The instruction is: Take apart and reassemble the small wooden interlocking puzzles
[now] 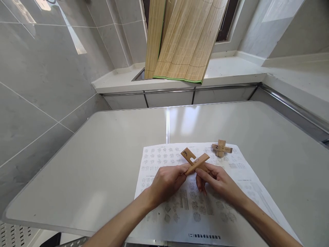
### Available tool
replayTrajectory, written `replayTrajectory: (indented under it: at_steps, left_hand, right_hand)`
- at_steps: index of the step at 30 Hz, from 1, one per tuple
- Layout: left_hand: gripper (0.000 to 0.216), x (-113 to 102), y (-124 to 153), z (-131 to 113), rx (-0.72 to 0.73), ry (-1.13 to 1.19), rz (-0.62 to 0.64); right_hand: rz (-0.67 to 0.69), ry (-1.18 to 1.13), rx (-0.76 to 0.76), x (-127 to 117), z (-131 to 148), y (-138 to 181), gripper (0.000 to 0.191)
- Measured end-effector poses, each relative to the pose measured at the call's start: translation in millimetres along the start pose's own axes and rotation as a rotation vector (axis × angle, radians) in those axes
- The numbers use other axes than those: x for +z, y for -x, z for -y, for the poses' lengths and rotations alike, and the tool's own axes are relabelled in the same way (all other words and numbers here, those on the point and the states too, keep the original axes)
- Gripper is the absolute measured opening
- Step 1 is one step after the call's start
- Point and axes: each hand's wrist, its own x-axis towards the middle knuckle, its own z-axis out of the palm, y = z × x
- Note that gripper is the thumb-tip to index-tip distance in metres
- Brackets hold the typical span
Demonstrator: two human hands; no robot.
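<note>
Two flat wooden puzzle bars cross each other above a printed paper sheet. My left hand pinches the lower end of the plain bar. My right hand grips the crossed pair from the right, holding the notched bar marked with a handwritten number. Both hands are closed on the wood. A small assembled cross of wooden pieces, with one piece marked "2", lies on the sheet's far right corner, apart from both hands.
The sheet lies on a white table with a centre seam. A grey tiled wall rises at the left. Behind the table runs a white ledge with bamboo mats leaning on it.
</note>
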Motion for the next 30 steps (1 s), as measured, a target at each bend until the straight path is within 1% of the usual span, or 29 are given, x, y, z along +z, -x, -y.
replayTrajectory:
  at_steps: [2, 7, 11, 13, 16, 18, 20, 23, 26, 30]
  left_hand:
    - [0.026, 0, 0, 1, -0.005, -0.022, -0.010]
    - [0.025, 0, -3, 0, 0.054, -0.030, -0.030]
    - [0.024, 1, -5, 0, 0.032, -0.092, -0.061]
    - [0.031, 1, -6, 2, 0.004, -0.153, -0.069]
    - [0.043, 0, -6, 7, -0.050, -0.244, -0.018]
    - [0.042, -2, -5, 10, -0.085, -0.298, 0.022]
    - [0.037, -3, -3, 13, -0.109, -0.338, 0.047]
    - [0.036, -3, -1, 16, -0.132, -0.357, 0.066]
    - [0.036, -2, -1, 16, -0.140, -0.354, 0.077]
    - [0.029, -3, -3, 14, -0.150, -0.348, 0.069]
  right_hand:
    - [0.005, 0.027, -0.006, 0, 1, 0, 0.041]
    - [-0.001, 0.074, -0.004, 2, 4, 0, 0.043]
    - [-0.021, 0.074, -0.016, 1, 4, -1, 0.041]
    - [-0.066, 0.065, -0.027, 0, 3, -2, 0.041]
    - [-0.189, 0.069, -0.033, -2, 2, -3, 0.042]
    - [-0.265, 0.082, -0.034, -3, 1, -4, 0.044]
    - [-0.313, 0.093, -0.035, -4, 0, -4, 0.045]
    - [-0.356, 0.104, -0.036, -4, -3, -3, 0.045]
    - [-0.371, 0.127, -0.040, -4, -5, -2, 0.044]
    - [-0.397, 0.197, -0.079, -4, -6, -2, 0.041]
